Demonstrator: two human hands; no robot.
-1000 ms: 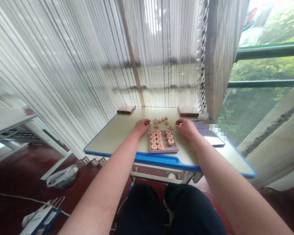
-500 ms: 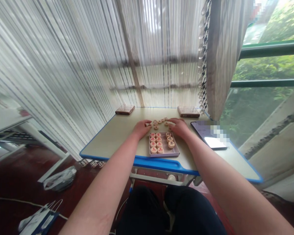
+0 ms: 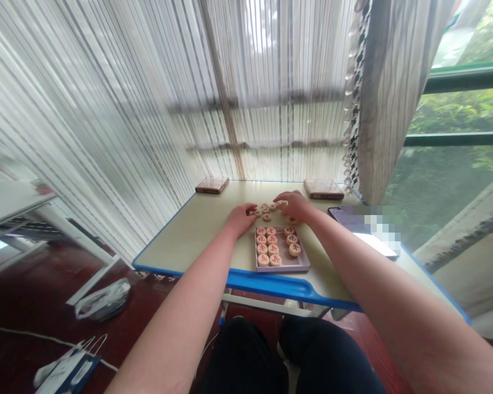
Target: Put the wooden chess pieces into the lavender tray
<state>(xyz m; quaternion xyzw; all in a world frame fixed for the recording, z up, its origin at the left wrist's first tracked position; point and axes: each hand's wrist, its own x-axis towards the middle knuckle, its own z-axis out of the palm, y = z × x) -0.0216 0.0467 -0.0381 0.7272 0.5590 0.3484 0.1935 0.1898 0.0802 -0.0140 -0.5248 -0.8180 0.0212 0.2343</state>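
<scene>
Several round wooden Chinese chess pieces [image 3: 267, 217] lie loose on the table between my hands. My left hand [image 3: 242, 218] is at the left of this group, its fingers curved and apart, with one piece close to the fingertips. Reaching over the right side is my right hand [image 3: 294, 206], fingers bent and spread around a couple of far pieces; its palm hides part of the area. Another piece [image 3: 291, 220] shows below that hand. Nearer to me, a shallow box [image 3: 283, 268] holds two columns of red-marked pieces [image 3: 273, 249] at left and three dark-marked pieces [image 3: 294, 249] at right.
Two flat brown boxes [image 3: 212, 185] [image 3: 324, 189] rest at the table's far corners. A phone [image 3: 377, 244] lies on the right side. Blue edging [image 3: 267, 284] rims the table [image 3: 189, 235]. Behind hangs a string curtain [image 3: 271, 126]; plastic bags [image 3: 102, 298] lie on the floor at left.
My right hand has moved farther out and left over the far pieces. One piece now shows beneath it, nearer the box. The left hand stays about the same; the view has shifted slightly.
</scene>
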